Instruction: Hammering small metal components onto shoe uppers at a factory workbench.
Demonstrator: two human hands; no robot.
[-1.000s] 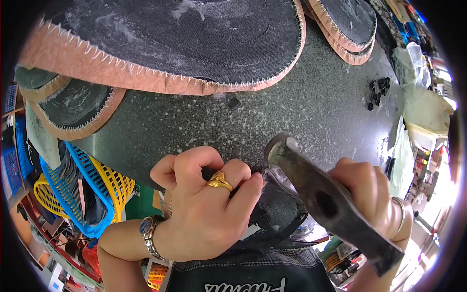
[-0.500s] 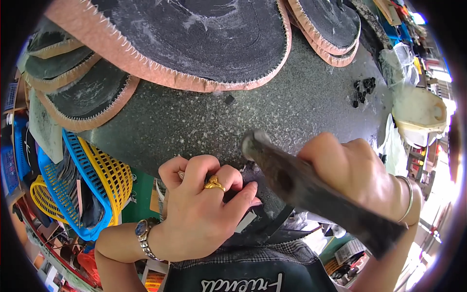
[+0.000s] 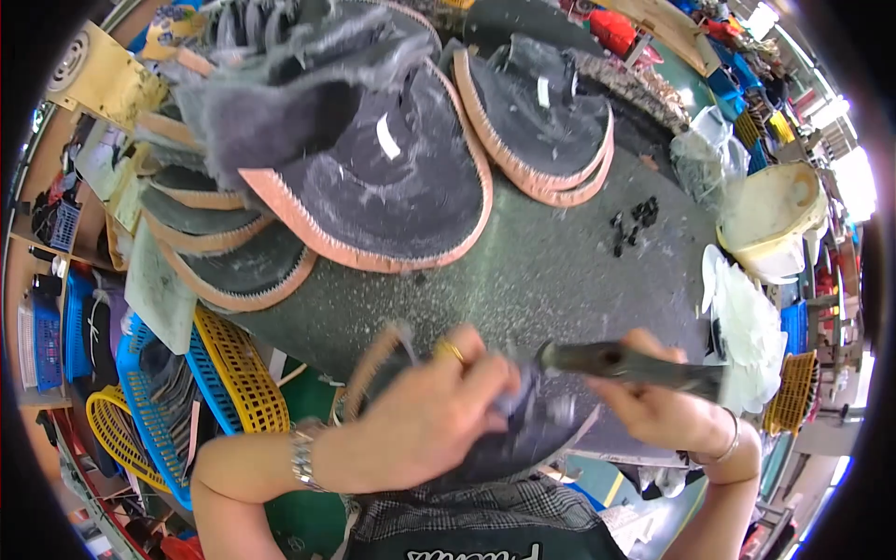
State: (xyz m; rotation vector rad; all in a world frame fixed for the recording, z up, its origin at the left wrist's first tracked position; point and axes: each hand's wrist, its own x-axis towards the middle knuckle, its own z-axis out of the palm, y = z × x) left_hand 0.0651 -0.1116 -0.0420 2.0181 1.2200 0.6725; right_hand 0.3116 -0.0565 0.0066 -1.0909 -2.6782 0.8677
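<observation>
Close to my body, a dark shoe upper with a tan stitched edge [image 3: 371,366] lies tilted at the near side of the work surface. My left hand [image 3: 429,406], with a gold ring and a wristwatch, is curled over it and grips it; motion smears the fingertips. To the right, my right hand [image 3: 658,397] is closed around a dark metal hammer [image 3: 630,363]. The hammer's head points left, just above the upper, and its handle is mostly hidden. Beyond my hands, a large dark shoe upper with a tan edge [image 3: 401,215] lies on the surface.
The rounded grey work surface [image 3: 551,271] carries stacked uppers [image 3: 233,271] at left and more uppers [image 3: 546,121] at far right. Small black scraps [image 3: 635,224] lie nearby. Blue and yellow baskets [image 3: 238,369] stand left; a cream container [image 3: 775,219] and white sheets [image 3: 742,327] are right.
The view has shifted, showing more of the far side. My left hand has shifted the upper, and its curved tan edge now shows. The hammer has swung to lie more level, farther right.
</observation>
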